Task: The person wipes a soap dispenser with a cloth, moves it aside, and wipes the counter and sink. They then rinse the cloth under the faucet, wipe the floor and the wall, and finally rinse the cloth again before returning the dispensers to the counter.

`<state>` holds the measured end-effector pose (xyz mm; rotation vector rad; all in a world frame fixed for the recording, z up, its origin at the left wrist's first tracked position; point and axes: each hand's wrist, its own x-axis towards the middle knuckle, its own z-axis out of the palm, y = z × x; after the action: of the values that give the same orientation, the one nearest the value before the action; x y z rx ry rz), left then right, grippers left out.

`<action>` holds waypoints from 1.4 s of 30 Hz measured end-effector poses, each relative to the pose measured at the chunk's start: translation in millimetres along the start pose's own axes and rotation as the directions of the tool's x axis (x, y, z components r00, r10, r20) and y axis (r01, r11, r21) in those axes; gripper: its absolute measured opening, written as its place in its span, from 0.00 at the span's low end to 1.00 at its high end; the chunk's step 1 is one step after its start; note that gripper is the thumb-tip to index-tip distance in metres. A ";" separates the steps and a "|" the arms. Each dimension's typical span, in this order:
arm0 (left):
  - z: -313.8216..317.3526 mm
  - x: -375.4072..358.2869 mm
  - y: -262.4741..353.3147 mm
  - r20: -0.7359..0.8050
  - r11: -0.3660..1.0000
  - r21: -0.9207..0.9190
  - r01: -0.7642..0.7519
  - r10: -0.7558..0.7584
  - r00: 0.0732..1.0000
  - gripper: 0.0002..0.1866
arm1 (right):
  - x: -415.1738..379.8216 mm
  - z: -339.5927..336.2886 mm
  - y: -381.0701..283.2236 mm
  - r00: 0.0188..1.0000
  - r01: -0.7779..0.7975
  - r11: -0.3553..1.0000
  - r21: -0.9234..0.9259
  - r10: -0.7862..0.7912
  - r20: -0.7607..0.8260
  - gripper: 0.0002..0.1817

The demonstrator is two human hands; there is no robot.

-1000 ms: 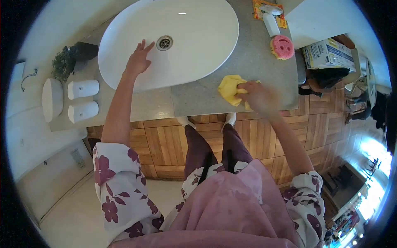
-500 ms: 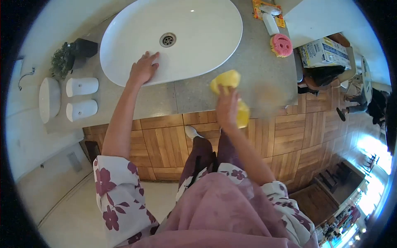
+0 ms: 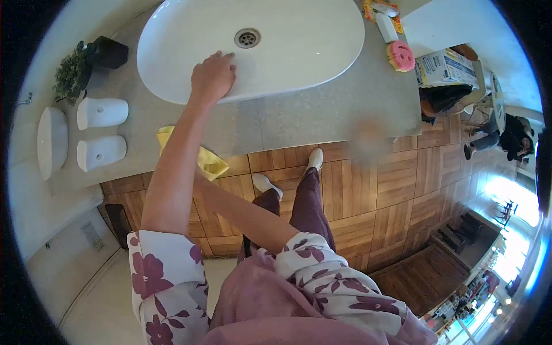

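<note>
My left hand rests on the near inner side of the white oval sink. Its fingers are apart, reach toward the drain and hold nothing. My right forearm crosses beneath the left one, toward the counter's front edge. A yellow cleaning cloth is in my right hand, which is mostly hidden behind my left forearm. Part of the cloth shows on either side of that forearm, over the grey counter and its front edge.
Two white containers and a larger white vessel stand at the left, by a potted plant. At the back right are a pink sponge, a white bottle and an orange packet. Another person is far right.
My right hand has swept the yellow cloth leftward along the counter's front and under my left arm. My left hand stays in the sink; the view has shifted slightly.
</note>
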<state>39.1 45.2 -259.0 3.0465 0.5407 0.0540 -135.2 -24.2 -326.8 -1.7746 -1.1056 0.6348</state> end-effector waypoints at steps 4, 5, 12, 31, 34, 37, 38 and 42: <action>-9.3 -0.7 7.0 -0.157 0.993 -0.122 0.009 -0.028 0.987 0.15 | 1.2 -32.2 -0.7 0.982 -0.135 0.934 0.330 0.083 0.168 0.12; -13.4 0.3 8.3 -0.204 0.986 -0.167 0.016 -0.050 0.978 0.14 | -5.4 -27.2 19.2 0.991 0.038 0.999 0.011 -0.039 0.131 0.11; -43.4 -6.3 20.7 -0.362 0.962 -0.268 0.049 -0.148 0.920 0.13 | -112.0 -212.6 86.4 0.940 0.342 0.746 -0.572 -0.274 0.204 0.16; 67.6 -241.6 267.0 0.249 -0.288 -0.952 0.100 -0.545 0.801 0.22 | -261.2 -419.2 157.2 0.992 -0.112 0.987 0.120 0.118 -0.051 0.16; 55.3 -231.6 322.8 0.317 -0.582 -0.801 -0.142 -0.613 0.724 0.22 | -237.1 -333.8 97.5 0.932 -0.362 0.872 0.329 0.331 0.147 0.20; 57.8 -234.7 315.8 0.543 -0.718 -0.674 -0.172 -0.640 0.544 0.21 | -229.1 -281.6 98.3 0.966 -0.197 0.978 0.072 0.181 0.184 0.20; 67.4 -238.2 310.5 0.598 -0.708 -0.701 -0.085 -0.649 0.470 0.21 | -231.3 -268.2 108.4 0.987 0.010 0.990 -0.141 0.013 0.163 0.19; 162.5 -264.7 300.4 0.629 -0.676 -0.736 0.029 -0.668 0.398 0.19 | -229.5 -228.0 152.4 0.939 -0.256 0.967 -0.012 0.252 0.234 0.18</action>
<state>-99.3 -334.2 -412.4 0.5016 1.2124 0.7342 0.1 -352.2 -371.8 -1.8775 -1.0271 1.0306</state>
